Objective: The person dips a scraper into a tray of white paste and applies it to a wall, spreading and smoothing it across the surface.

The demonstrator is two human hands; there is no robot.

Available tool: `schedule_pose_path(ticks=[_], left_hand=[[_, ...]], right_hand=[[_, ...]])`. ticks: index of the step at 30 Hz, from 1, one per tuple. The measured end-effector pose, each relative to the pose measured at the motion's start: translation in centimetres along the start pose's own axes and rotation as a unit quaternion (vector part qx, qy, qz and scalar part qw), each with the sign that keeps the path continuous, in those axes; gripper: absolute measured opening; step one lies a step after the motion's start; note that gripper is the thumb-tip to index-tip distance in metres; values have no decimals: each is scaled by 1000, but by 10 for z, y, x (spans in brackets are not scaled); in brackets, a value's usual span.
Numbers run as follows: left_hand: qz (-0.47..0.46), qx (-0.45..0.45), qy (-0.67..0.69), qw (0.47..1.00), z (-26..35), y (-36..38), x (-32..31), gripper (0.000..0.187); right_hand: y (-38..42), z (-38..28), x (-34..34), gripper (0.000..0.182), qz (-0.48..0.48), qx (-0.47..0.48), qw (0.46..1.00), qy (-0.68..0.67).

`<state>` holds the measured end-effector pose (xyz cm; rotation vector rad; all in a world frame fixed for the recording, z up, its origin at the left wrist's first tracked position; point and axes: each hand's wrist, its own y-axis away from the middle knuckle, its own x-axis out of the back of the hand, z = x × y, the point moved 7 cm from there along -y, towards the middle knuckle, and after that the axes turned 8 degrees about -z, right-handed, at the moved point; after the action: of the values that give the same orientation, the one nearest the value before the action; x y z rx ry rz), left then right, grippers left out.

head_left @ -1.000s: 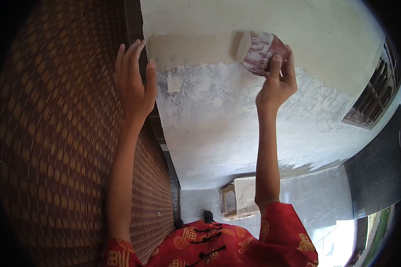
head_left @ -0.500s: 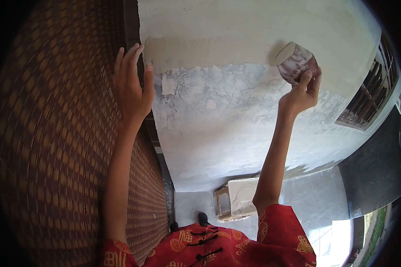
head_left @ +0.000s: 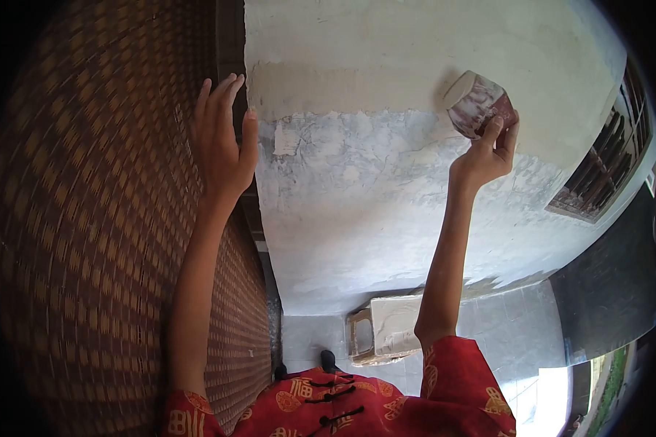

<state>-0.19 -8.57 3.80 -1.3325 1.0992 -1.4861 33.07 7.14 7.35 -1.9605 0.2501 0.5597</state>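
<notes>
My right hand grips a reddish-brown scraper smeared with white paste, its pale edge against the wall. A smooth beige band of plaster runs across the wall left of the scraper, above a rougher white and grey patch. My left hand is raised at the wall's left edge, fingers apart and holding nothing, in front of a dark vertical post. Whether its fingertips touch the edge is not clear.
A woven brown panel fills the left side. Low by the wall stands a small stool or tray bearing pale paste, on grey floor tiles. A barred window opening and a dark panel are at the right.
The view has shifted slightly, so the wall's edge sits a little farther right. My right hand and the scraper have moved slightly left along the wall; my left hand keeps its open pose.
</notes>
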Motion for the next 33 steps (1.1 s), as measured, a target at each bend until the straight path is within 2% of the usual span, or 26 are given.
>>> schedule_pose_path(ticks=[3,5,9,11,15,19,21,23,26,33], left_hand=[[0,-8,6,1000,7,-3,-2,43],[3,-16,14,1000,10,-3,-3,42],[1,-21,19,1000,10,1,-2,42],[8,-25,13,1000,7,2,1,42],[14,-30,21,999,4,2,6,42],[16,-27,26,999,10,2,6,42],[6,-22,43,999,14,5,4,42],[10,-34,73,997,19,7,1,43],[19,-50,89,995,29,11,1,43],[-9,-27,144,989,64,31,-1,41]], right_hand=[[63,14,-70,39,-131,-79,988,0],[90,27,-95,39,-173,-44,984,7],[63,44,-54,40,-87,-107,991,-3],[30,53,-7,41,-19,-71,997,4],[-4,26,68,40,105,-10,990,92],[14,-5,49,41,88,-1,993,74],[31,-11,21,43,16,-23,999,33],[48,-25,-3,44,-16,-32,998,46],[65,-40,-20,34,-43,-48,997,36],[75,-70,10,27,-81,-43,993,74]])
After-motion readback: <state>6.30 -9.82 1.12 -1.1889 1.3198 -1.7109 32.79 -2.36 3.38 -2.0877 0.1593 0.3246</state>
